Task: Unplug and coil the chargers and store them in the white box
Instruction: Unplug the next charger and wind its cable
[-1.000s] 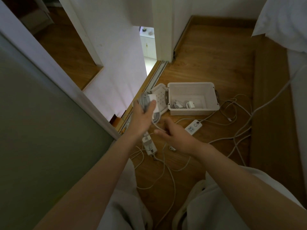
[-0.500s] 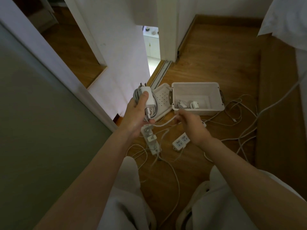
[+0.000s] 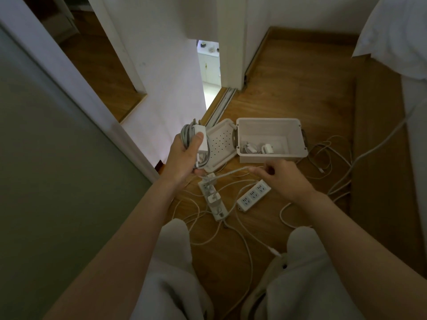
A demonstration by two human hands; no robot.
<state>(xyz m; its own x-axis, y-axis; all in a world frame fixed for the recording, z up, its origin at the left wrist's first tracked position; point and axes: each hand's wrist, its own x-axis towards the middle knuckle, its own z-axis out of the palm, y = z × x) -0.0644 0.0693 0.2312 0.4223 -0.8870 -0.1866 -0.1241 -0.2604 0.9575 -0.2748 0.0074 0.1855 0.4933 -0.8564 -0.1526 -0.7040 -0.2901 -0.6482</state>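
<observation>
My left hand (image 3: 184, 158) grips a white charger (image 3: 200, 140) with its grey cable wound in loops around it. The cable's free end (image 3: 233, 173) runs right to my right hand (image 3: 284, 179), which pinches it just in front of the white box (image 3: 270, 155). The box stands open on the wooden floor, its perforated lid (image 3: 219, 146) folded out to the left. Two coiled chargers (image 3: 258, 148) lie inside. A power strip (image 3: 212, 197) on the floor below my hands still has chargers plugged in. A second power strip (image 3: 254, 195) lies bare beside it.
Loose white cables (image 3: 323, 155) sprawl over the floor right of the box and between my knees (image 3: 175, 241). A white door frame and wall (image 3: 97, 95) close off the left. A wooden bed base (image 3: 381, 158) with white bedding runs along the right.
My right hand moved from low near the left hand up and right, drawing the cable end taut toward the box. My left hand lifted the charger bundle slightly.
</observation>
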